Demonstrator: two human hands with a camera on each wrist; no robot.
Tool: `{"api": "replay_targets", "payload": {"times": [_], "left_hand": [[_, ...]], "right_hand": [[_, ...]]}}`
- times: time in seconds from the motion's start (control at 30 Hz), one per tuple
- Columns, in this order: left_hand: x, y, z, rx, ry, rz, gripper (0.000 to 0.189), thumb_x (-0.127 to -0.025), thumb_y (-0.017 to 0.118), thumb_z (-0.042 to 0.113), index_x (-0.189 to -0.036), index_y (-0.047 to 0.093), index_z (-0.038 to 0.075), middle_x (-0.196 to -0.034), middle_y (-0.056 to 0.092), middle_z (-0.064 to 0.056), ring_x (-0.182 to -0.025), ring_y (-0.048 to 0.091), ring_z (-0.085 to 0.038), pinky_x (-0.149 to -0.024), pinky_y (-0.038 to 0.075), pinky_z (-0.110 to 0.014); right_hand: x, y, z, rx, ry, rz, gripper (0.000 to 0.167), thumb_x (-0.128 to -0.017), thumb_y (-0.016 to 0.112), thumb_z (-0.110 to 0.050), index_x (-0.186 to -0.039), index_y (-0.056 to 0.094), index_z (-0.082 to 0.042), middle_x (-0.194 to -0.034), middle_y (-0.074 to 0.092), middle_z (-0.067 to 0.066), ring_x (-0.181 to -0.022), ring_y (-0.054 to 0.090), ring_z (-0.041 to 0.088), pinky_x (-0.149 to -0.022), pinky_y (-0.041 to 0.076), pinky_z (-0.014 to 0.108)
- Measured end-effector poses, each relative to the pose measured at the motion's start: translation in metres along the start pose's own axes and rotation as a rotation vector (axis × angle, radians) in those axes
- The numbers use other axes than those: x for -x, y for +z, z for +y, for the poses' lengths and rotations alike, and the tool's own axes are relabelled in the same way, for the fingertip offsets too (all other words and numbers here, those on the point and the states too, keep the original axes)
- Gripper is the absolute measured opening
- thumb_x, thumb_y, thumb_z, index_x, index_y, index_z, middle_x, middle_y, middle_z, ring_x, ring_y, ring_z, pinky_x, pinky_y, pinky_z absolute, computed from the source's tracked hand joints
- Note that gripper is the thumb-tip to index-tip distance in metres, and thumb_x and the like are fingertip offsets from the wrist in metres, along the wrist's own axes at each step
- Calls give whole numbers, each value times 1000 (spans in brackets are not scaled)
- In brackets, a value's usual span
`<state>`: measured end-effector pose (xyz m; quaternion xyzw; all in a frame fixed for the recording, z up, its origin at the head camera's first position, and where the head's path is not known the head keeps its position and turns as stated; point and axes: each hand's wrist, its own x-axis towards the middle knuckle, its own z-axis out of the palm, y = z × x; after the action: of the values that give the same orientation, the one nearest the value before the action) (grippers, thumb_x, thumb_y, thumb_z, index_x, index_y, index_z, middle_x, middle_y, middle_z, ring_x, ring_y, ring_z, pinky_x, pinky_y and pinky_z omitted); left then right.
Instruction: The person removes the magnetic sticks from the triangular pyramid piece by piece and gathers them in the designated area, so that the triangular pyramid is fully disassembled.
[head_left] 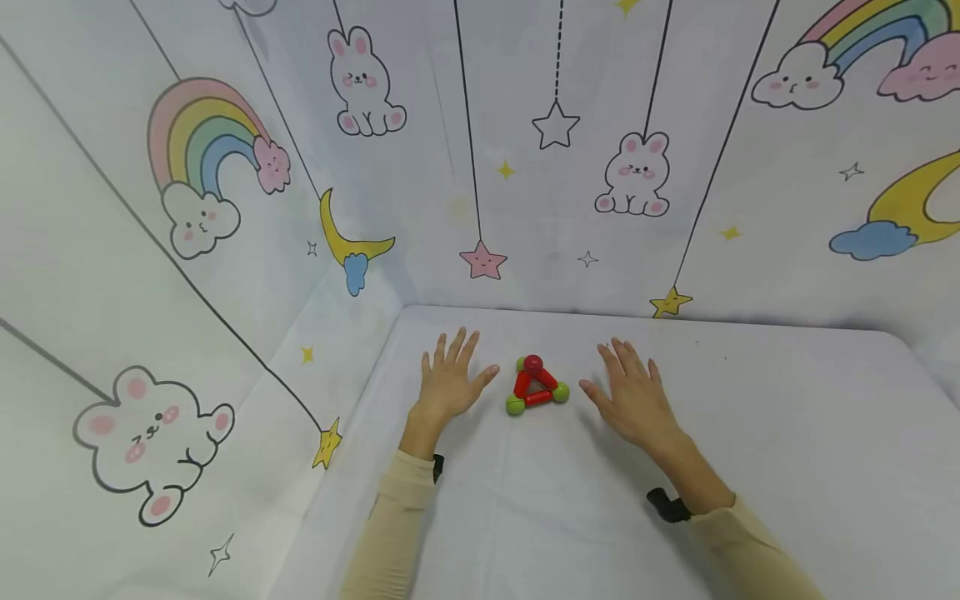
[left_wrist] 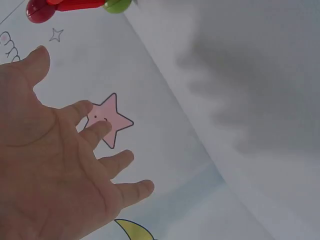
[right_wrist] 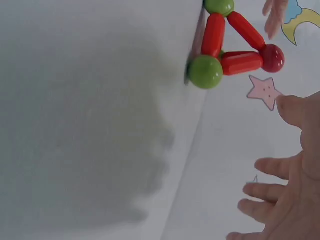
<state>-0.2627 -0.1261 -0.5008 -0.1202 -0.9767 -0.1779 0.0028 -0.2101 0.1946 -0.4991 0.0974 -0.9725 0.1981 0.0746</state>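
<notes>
A small pyramid-like frame of toy building balls and rods [head_left: 537,398] stands on the white table between both hands. Red rods [right_wrist: 213,36] join green balls [right_wrist: 205,72], and a red ball [right_wrist: 273,58] sits on top. To the left of the frame, my left hand [head_left: 447,383] is held with fingers spread, touching nothing. My right hand [head_left: 637,404], fingers also stretched out, is on the other side, apart from the frame. Each hand casts a shadow on the cloth in its wrist view. Part of the frame is cut off in the left wrist view.
A white cloth covers the table [head_left: 787,433]. Behind it and on the left rise white fabric walls [head_left: 420,208] printed with rabbits, stars, moons and rainbows. Dark straps or mounts, such as one black piece [head_left: 667,505], sit at the wrists.
</notes>
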Motion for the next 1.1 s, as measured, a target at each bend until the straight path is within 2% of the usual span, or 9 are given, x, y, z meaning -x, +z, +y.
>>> {"api": "replay_targets", "payload": {"times": [0.1,0.23,0.33,0.43,0.53,0.73,0.9,1.1], "left_hand": [[-3,4,6,58,36,-21,82,-103,39,70,-169,15,27,-176,9,-3,-160,2,-40,-122,8,-71],[-4,5,16,130,73,-26,78,-106,43,63,-169,17,25,-175,12,-5,-159,7,-41,-122,13,-70],[-2,2,27,194,108,-13,73,-106,50,55,-167,25,22,-173,19,-9,-157,16,-42,-122,17,-68],[-1,0,36,262,146,-2,69,-105,58,47,-164,34,21,-170,29,-12,-154,26,-40,-121,26,-66],[1,1,42,314,169,7,64,-105,62,42,-161,40,21,-166,36,-10,-151,33,-37,-118,33,-63],[0,6,49,370,191,25,55,-104,65,38,-155,50,23,-160,46,-3,-145,45,-29,-116,41,-52],[-1,9,55,410,195,32,50,-103,68,35,-150,57,24,-151,56,0,-126,61,-27,-102,55,-42],[-4,12,63,431,222,53,41,-102,69,29,-141,65,19,-139,65,0,-114,67,-24,-96,57,-38]], "right_hand": [[-4,3,-8,-20,-10,11,75,-101,65,-44,-157,39,-2,-164,31,26,-152,27,44,-120,19,71],[-9,7,-20,-63,-17,32,66,-99,71,-38,-149,51,0,-154,45,27,-143,42,45,-115,34,67],[-12,10,-28,-104,-1,37,56,-98,74,-34,-141,60,0,-140,58,23,-127,57,42,-104,50,60],[-14,14,-33,-132,13,39,47,-95,77,-29,-132,67,-2,-124,67,18,-109,66,35,-89,59,52],[-16,18,-39,-151,14,41,41,-93,79,-27,-126,72,-4,-117,70,14,-101,69,31,-80,61,49],[-20,21,-49,-180,-3,39,38,-92,80,-29,-122,74,-6,-116,71,13,-99,70,31,-78,61,49],[-24,23,-55,-173,-18,53,33,-92,80,-26,-118,76,-6,-111,73,14,-95,71,30,-78,61,49],[-28,29,-57,-190,-48,79,31,-92,81,-23,-117,76,-5,-104,75,13,-85,71,25,-66,60,41]]}}
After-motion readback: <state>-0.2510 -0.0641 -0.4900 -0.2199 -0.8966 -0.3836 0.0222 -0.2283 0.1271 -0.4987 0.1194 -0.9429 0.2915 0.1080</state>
